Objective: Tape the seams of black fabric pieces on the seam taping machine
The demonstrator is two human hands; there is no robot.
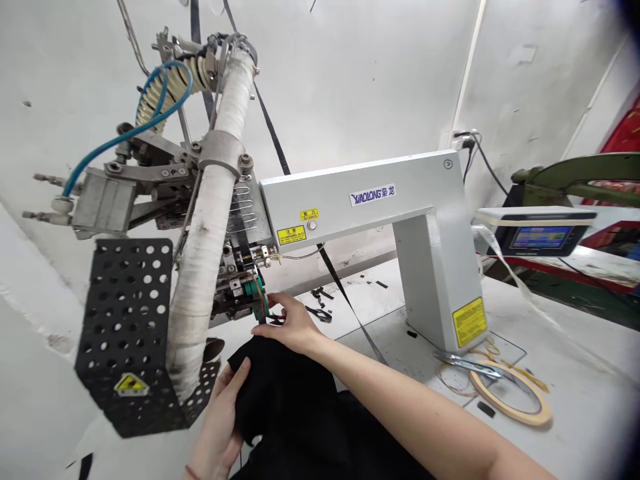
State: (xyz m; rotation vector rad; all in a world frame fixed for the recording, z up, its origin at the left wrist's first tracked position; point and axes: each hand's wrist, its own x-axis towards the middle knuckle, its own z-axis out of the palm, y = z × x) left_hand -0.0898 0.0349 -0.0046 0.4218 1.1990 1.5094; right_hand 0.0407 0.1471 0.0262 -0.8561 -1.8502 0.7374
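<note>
Black fabric (295,413) hangs below the head of a grey machine (360,193) and covers the lower middle of the view. My left hand (223,413) grips the fabric's left edge, thumb on top and fingers behind it. Just right of the green roller (257,293), my right hand (293,327) pinches at the fabric's upper edge with thumb and index finger. Its fingertips are close to the roller, where a dark strip runs down. The exact contact there is too small to tell.
A perforated black guard (125,320) and a wrapped white pipe (207,220) stand at the left. Scissors (320,315) lie behind my right hand. Tweezers (470,363) and a tape roll (510,393) rest on the white table (565,373) near a display (543,237).
</note>
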